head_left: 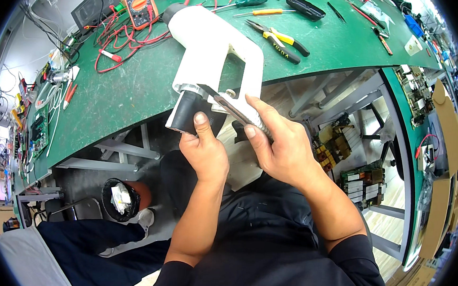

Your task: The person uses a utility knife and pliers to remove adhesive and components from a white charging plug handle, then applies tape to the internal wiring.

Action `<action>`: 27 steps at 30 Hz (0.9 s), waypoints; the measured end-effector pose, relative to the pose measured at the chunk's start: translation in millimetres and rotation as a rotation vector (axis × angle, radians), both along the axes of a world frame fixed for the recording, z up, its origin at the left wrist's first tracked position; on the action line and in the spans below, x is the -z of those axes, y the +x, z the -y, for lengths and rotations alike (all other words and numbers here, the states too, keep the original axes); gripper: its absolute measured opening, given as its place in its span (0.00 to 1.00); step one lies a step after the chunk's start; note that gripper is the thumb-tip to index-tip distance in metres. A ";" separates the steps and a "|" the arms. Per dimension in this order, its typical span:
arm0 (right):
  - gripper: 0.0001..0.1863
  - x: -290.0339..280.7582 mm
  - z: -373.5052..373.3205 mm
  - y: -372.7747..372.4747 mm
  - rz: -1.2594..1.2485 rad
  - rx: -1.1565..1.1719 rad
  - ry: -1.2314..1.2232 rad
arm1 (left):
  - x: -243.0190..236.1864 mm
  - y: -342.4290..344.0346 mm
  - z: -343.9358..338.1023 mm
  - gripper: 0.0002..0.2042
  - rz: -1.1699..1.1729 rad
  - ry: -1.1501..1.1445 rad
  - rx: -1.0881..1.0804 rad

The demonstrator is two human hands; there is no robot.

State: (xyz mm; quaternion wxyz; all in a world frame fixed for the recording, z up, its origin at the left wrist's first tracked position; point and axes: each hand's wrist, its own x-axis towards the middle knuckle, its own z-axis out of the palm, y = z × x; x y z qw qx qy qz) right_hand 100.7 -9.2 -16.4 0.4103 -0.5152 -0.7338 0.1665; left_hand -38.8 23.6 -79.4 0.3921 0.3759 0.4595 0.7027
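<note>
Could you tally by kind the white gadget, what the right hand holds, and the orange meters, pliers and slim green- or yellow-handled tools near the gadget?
White gadget: 1
Slim tool in the right hand: 1
Orange meter: 1
Pliers: 1
Green-handled tool and yellow-handled tool on the bench: 2
Total: 6

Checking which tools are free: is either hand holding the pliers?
No, the pliers lie on the green bench, right of the white device.
</note>
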 end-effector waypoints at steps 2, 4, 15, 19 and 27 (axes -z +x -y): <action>0.25 5.8 -1.2 -2.8 -0.024 0.000 0.053 | -0.4 0.2 -2.0 0.20 0.061 0.015 0.002; 0.26 7.6 -0.8 -5.4 -0.030 0.000 0.082 | -3.1 -1.4 -1.0 0.20 0.089 0.028 0.010; 0.28 12.5 0.2 1.2 0.023 0.057 0.051 | 1.3 -23.6 13.4 0.24 -0.376 0.058 0.043; 0.28 7.0 1.0 4.8 0.051 0.055 -0.007 | -13.8 -25.5 16.8 0.30 -0.344 0.235 -0.113; 0.26 -2.1 -0.9 8.3 0.111 0.024 0.002 | -39.7 -48.8 16.0 0.28 -1.010 0.351 -0.199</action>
